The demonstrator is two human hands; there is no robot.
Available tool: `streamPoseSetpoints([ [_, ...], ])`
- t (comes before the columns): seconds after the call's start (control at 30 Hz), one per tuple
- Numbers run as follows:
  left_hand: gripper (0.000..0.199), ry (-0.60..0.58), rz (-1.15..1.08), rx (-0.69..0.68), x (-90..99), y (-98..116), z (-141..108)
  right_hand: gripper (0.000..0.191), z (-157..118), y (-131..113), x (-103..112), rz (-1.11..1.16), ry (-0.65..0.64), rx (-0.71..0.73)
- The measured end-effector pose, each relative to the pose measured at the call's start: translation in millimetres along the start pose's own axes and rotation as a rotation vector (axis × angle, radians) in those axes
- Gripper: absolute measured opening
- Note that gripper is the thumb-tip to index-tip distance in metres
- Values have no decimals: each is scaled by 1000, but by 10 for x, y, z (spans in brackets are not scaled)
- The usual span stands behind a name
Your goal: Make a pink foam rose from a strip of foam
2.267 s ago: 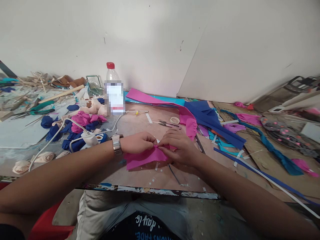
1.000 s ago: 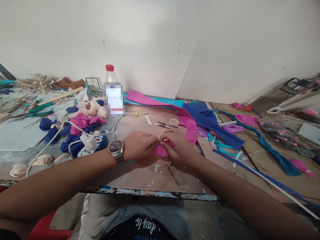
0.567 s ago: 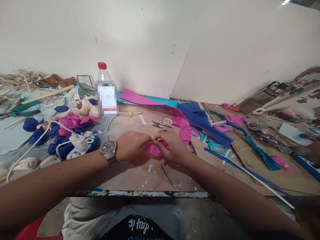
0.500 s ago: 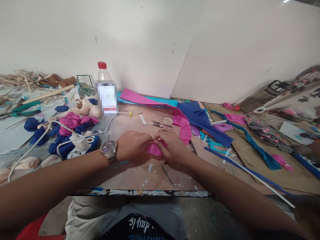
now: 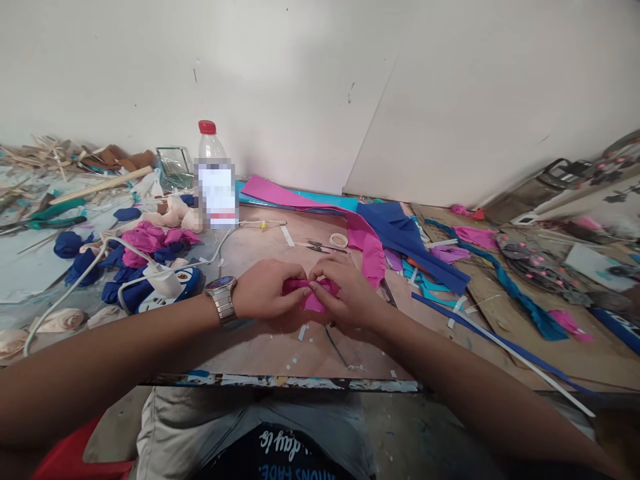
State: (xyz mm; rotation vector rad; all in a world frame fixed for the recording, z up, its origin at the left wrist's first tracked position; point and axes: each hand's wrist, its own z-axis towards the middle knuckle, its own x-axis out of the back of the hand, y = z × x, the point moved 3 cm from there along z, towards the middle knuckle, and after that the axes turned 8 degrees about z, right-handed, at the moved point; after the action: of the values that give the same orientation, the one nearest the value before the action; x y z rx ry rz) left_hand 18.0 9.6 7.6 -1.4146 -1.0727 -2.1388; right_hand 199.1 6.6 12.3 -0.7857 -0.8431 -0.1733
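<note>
A strip of pink crepe paper (image 5: 313, 302) is pinched between my two hands, low over the middle of the table. My left hand (image 5: 264, 291), with a metal-band watch (image 5: 221, 298) on its wrist, grips the paper between thumb and fingers. From the other side my right hand (image 5: 347, 293) pinches it too, the thumb tips nearly meeting. Beyond my right hand a long pink strip (image 5: 369, 257) curves back over blue sheets (image 5: 393, 230); whether it joins the held piece is hidden by the fingers.
At left, blue and pink paper rosettes (image 5: 143, 241) lie around a power strip (image 5: 175, 293) with a white cable. A phone (image 5: 219, 197) leans on a red-capped bottle (image 5: 207, 127). A tape ring (image 5: 339, 240) and pliers (image 5: 320, 247) lie ahead; cardboard (image 5: 500, 313) lies right.
My left wrist has turned and both thumbs have come together over the pink paper. More of it is bunched between my fingers. The view has shifted slightly.
</note>
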Motion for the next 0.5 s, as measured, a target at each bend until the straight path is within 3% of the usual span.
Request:
streamPoseSetpoints([
  [0.2,18,-38,-2,-11,3,-9,-3,6,-5,-20,-9,17,-22,3],
  [0.5,26,-19,-152,-34,35,11,6,6,-1,-18,-13,11,-52,49],
])
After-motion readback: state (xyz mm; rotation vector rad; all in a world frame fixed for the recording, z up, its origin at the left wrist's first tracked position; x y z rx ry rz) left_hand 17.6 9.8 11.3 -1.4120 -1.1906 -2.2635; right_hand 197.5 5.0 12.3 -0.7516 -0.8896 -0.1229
